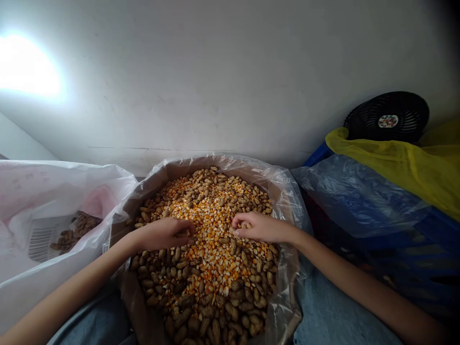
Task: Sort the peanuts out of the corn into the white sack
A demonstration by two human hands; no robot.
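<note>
A large bag with a clear plastic liner (287,191) stands before me, filled with yellow corn kernels (212,239) and unshelled peanuts (230,311). The kernels show mostly down the middle, with peanuts lying around and among them. Over the left part of the heap, my left hand (165,233) is curled with peanuts inside its bent fingers. My right hand (258,227), facing it from the right, has its fingers closed around peanuts too. Both hands are just at the surface of the heap; how many peanuts each holds is hidden.
At the left stands a white plastic bag (118,179) with some peanuts (77,232) inside. On the right, a blue crate (402,254) carries clear plastic sheeting (359,196), a yellow mesh cloth (398,160) and a black fan (388,115). A pale wall (201,81) rises behind the bag.
</note>
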